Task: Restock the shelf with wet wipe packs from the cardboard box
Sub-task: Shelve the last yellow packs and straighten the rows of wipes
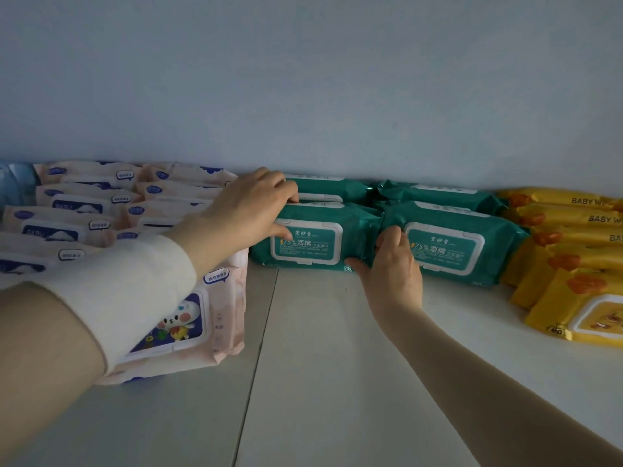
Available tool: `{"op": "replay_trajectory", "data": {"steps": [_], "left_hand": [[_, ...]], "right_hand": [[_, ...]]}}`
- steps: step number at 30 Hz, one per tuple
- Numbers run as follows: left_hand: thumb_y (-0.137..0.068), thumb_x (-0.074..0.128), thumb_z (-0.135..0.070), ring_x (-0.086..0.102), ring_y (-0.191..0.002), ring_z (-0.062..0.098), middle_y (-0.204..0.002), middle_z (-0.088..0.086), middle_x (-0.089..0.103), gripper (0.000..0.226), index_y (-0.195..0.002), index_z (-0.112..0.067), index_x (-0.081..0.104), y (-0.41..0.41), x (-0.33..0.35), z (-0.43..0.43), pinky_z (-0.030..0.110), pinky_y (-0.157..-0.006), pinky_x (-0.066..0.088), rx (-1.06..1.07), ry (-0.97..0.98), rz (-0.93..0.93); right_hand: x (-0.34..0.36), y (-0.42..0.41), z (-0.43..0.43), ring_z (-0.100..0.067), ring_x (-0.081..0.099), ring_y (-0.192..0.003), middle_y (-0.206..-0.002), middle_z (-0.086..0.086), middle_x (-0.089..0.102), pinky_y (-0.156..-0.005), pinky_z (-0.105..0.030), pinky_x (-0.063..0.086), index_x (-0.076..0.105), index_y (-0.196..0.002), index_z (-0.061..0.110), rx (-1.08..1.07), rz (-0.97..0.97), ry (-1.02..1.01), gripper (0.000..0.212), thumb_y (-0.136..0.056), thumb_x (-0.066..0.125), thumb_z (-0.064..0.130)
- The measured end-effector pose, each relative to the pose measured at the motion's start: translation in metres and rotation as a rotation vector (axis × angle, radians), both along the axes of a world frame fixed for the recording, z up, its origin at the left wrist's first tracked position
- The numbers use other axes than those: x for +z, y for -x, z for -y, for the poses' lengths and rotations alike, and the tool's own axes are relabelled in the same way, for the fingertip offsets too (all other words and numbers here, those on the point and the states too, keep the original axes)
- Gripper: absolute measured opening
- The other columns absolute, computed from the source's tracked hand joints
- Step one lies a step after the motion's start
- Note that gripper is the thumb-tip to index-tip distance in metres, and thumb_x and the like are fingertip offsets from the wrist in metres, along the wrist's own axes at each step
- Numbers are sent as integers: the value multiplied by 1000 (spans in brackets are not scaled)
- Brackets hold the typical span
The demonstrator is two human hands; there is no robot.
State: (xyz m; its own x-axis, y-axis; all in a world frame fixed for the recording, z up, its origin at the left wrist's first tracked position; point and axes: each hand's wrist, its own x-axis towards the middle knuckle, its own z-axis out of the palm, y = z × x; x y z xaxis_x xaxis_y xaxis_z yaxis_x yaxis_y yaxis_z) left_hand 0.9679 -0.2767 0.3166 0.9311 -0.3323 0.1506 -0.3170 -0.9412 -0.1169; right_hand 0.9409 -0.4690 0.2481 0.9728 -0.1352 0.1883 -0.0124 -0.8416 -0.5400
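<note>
A: Where's the teal pack (305,244)?
B: Centre frame, on the shelf (337,365), long axis left-right. Left hand (251,205) grips its left end, right hand (392,264) pinches its right end.
A: Nearer hand?
B: Both on it; likely slides straight back.

1. The shelf (320,365) carries three groups of packs along its back edge, against the back wall (303,96).
2. The left group (84,203) lies in two columns, each pack overlapping the one behind it. Its front pack (209,318) lies nearest the shelf's front edge.
3. The middle group is two packs behind two. The front-left pack (313,244) meets the front-right pack (455,247) end to end, with the back-left pack (330,190) and back-right pack (445,195) just behind them.
4. The right group (573,251) overlaps forward from the back edge, beside the front-right pack.
5. The left hand (249,210) grips the front-left pack's left end, and the right hand (391,264) grips its right end.
</note>
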Motion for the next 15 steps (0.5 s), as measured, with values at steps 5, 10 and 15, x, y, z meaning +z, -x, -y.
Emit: {"op": "replay_trajectory", "data": {"steps": [5, 10, 15], "left_hand": [[-74, 72, -43, 43, -119, 21, -124, 2, 50, 61, -124, -18, 48, 1, 2, 0, 34, -94, 40, 13, -24, -40], [-74, 66, -55, 45, -118, 22, -126, 3, 50, 68, -127, -18, 44, 7, 12, 14, 35, -96, 38, 13, -7, -47], [-79, 64, -51, 47, -118, 22, -127, 3, 53, 63, -129, -18, 43, -2, 20, 73, 35, -98, 38, -145, 49, 1]], "right_hand": [[5, 3, 9, -25, 54, -101, -115, -8, 54, -78, -31, 41, 46, -113, 8, 79, -43, -40, 46, -81, 70, 30], [7, 15, 46, -22, 56, -90, -103, -6, 59, -79, -31, 46, 56, -102, 9, 48, -26, -110, 36, -78, 72, 30], [4, 28, 104, -26, 59, -92, -104, -9, 61, -78, -39, 52, 56, -105, 8, -208, -157, -208, 34, -81, 70, 27]]}}
